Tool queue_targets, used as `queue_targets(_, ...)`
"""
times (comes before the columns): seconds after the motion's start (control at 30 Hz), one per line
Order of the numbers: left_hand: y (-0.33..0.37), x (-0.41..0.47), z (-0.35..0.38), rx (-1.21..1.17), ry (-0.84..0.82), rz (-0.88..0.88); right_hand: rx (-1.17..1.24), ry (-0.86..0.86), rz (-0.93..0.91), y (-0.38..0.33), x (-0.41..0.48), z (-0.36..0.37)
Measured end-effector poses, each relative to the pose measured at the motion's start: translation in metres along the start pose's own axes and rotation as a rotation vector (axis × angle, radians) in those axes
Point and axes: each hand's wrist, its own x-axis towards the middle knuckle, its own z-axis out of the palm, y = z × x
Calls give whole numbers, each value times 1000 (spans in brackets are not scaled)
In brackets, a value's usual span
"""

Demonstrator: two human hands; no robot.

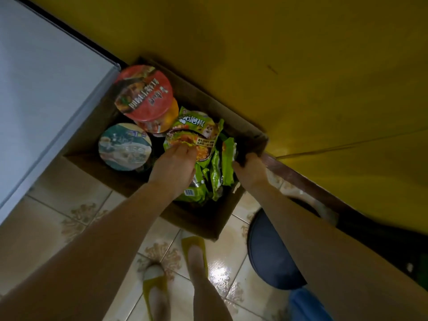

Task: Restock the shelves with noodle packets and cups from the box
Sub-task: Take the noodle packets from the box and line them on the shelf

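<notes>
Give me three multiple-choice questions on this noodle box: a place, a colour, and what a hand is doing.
1. Where does the brown cardboard box sit? A on a shelf; B on the tiled floor; C on a table.
2. What colour are the plastic noodle packets? A green; B purple; C white.
3. What is the right hand doing? A hanging free; B holding a cup; C gripping the box's rim.
Answers: B, tiles surround it; A, bright green wrappers; C, fingers curl over the rim.
</notes>
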Motion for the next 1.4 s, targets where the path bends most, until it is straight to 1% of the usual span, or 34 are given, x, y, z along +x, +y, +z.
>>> queue_targets(0.1, -4, 28, 34, 41, -45, -15, -1, -47, 42, 7, 20, 23)
queue_targets(0.2, -14, 44, 59, 60, -54, -15, 19, -82, 75, 11, 36, 42)
queue_targets(0.37, -26, 59, 77, 64, -102, 0, -30, -53, 62, 16, 49, 63)
queue_targets(0.5, -26, 61, 74, 51, -136, 13, -61, -34, 64, 14, 48, 61)
queue_targets(0.63, -23, 60, 57, 112, -150, 37, -43, -8, 83, 9, 42, 50)
queue_targets(0.77, -16, 58, 52, 146, -143, 98, -10, -21, 64, 2, 35, 39)
queue_targets(0.93, -17, 69, 70, 199, -148, 54, -3, -21, 46, 5, 40, 40)
queue_targets(1.03, -23, 81, 75, 175, -170, 23, -7, -24, 40, 12, 45, 46)
queue_targets(1.13, -27, 89, 78, 121, -229, 22, 28, -25, 38, 16, 45, 48)
queue_targets(1.23, -24, 89, 76, 128, -259, 30, 61, -28, 36, 16, 39, 44)
queue_targets(1.4, -12, 68, 53, 75, -169, 35, 69, -4, 25, 7, 19, 27)
